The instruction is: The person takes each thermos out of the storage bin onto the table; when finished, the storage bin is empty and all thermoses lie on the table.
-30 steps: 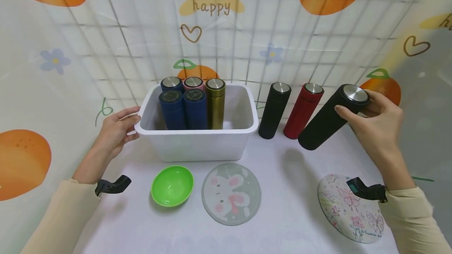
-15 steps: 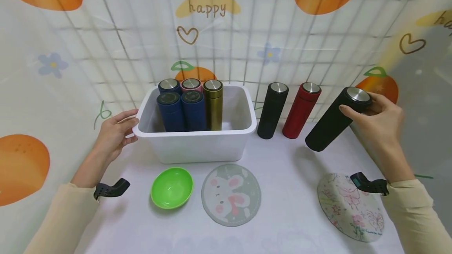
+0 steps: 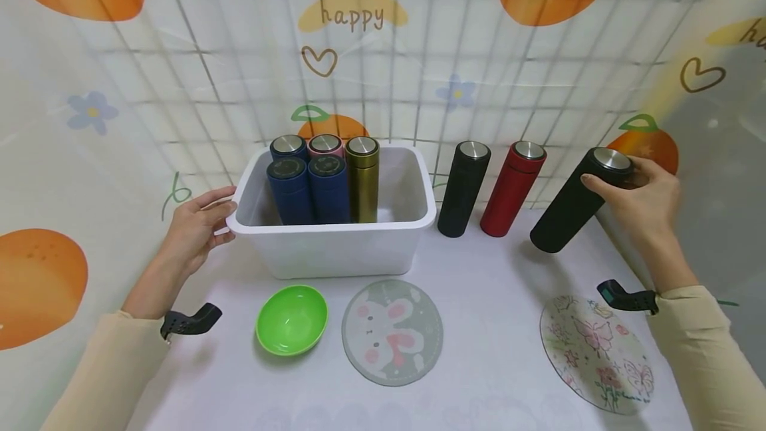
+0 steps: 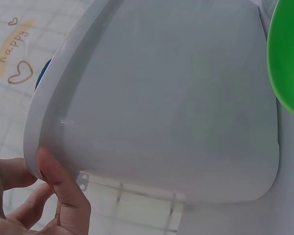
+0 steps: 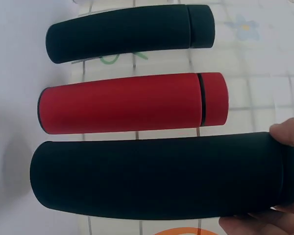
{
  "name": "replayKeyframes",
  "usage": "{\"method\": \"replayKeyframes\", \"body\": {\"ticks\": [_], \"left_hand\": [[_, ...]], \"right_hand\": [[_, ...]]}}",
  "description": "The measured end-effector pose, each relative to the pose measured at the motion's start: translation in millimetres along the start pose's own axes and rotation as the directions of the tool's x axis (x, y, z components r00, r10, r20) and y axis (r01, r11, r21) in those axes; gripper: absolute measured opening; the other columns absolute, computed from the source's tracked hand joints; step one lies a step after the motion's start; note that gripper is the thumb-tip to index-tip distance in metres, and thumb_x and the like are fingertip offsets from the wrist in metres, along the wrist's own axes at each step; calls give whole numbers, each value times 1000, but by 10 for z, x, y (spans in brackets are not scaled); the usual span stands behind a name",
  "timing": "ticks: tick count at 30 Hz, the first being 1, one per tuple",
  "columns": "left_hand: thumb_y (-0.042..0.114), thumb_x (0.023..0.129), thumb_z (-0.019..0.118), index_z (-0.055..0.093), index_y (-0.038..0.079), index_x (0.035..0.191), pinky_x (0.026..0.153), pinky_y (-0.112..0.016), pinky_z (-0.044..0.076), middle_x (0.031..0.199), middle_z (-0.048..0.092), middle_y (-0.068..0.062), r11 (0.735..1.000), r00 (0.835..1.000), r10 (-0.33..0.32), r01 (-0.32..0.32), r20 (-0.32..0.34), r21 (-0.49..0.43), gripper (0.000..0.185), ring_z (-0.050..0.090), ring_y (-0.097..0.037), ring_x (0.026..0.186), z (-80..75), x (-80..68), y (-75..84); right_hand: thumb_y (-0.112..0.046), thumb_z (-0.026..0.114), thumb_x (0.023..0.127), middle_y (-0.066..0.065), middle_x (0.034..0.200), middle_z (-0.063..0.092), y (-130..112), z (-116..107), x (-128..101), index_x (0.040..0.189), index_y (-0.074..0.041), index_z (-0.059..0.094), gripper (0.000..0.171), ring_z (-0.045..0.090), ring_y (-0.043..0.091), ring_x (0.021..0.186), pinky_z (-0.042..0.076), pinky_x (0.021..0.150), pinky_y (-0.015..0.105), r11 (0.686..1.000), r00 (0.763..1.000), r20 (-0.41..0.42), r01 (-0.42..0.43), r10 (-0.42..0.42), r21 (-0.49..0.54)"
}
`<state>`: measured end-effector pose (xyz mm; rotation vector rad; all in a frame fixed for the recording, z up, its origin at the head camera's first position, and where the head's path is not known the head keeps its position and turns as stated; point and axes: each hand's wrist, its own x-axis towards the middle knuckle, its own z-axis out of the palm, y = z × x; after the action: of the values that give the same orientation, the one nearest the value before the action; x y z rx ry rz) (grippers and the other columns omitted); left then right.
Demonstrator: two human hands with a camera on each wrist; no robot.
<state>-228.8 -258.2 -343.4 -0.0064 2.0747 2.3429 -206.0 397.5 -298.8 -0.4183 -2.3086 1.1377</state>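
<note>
Fingers of my right hand point(image 3: 637, 201) curl round the capped top of a black flask point(image 3: 571, 208), holding it tilted, base toward the red one, top leaning out to the right. Whether its base touches the worktop point(image 3: 497, 324) I cannot tell from the head view. On the right wrist view the same black flask point(image 5: 157, 176) fills the lower part, my fingertips point(image 5: 289, 132) showing at its lid end.

My left hand point(image 3: 191, 231) sits against the left end of the white tub point(image 3: 335, 245), thumb hooked over the rim, fingers loosely bent along the outside wall. Left wrist view confirms it: thumb point(image 4: 63, 181) pressed on the tub's rim point(image 4: 49, 107).

Just left of the held flask stands a red flask point(image 3: 511, 188), upright, and left of that a second black flask point(image 3: 463, 188), also upright, close beside the tub's right end. The three are near one another, not touching as far as I can see.

Inside the tub, packed at the left half: two dark blue flasks point(image 3: 308, 188) in front, a gold flask point(image 3: 362, 178) at their right, a pink flask point(image 3: 326, 145) and another blue one behind.

In front of the tub: a green bowl point(image 3: 292, 319), a round rabbit mat point(image 3: 391, 331), and further right a round flowered mat point(image 3: 598, 351).
</note>
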Motion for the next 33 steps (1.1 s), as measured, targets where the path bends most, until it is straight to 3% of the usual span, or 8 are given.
{"method": "replayKeyframes", "body": {"ticks": [9, 14, 17, 22, 33], "left_hand": [[12, 96, 69, 49, 0, 138, 59, -25, 57, 107, 69, 0, 1000, 1000, -11, 11, -6, -2, 48, 68, -16, 76, -6, 6, 0], [10, 96, 68, 49, 1, 137, 58, -25, 56, 102, 71, 2, 999, 1000, -26, 26, -1, -19, 46, 68, -14, 75, -6, 19, 3], [9, 96, 68, 50, 1, 136, 57, -25, 56, 100, 71, 2, 999, 1000, -28, 27, -5, -25, 44, 68, -13, 74, -8, 18, 2], [9, 96, 68, 49, 1, 136, 57, -25, 56, 100, 72, 3, 999, 1000, -28, 28, -2, -30, 44, 68, -13, 74, -26, 17, -5], [10, 96, 69, 48, 0, 138, 57, -25, 56, 102, 72, 2, 1000, 1000, -22, 22, 6, -22, 48, 68, -14, 76, -29, 13, 4]], "right_hand": [[-48, 83, 78, -17, 94, 58, -31, 87, 139, 137, -8, 60, 75, 52, -3, 80, 42, 67, 15, 997, 1000, 9, 10, -10, -73], [-51, 81, 78, -13, 98, 57, -13, 137, 228, 138, -8, 59, 77, 46, -3, 84, 34, 89, 30, 994, 1000, 1, -6, 6, -110], [-54, 79, 79, -4, 106, 58, 3, 181, 278, 141, -9, 57, 79, 44, 6, 101, 27, 98, 40, 992, 1000, 8, -8, 9, -128], [-55, 76, 81, 13, 117, 56, 57, 274, 353, 142, -6, 54, 81, 36, 27, 119, 27, 97, 45, 987, 1000, 7, -1, 2, -162], [-54, 74, 83, 23, 133, 52, 242, 436, 491, 144, 0, 49, 85, 31, 35, 131, 23, 104, 50, 991, 1000, 0, -12, 12, -132]]}}
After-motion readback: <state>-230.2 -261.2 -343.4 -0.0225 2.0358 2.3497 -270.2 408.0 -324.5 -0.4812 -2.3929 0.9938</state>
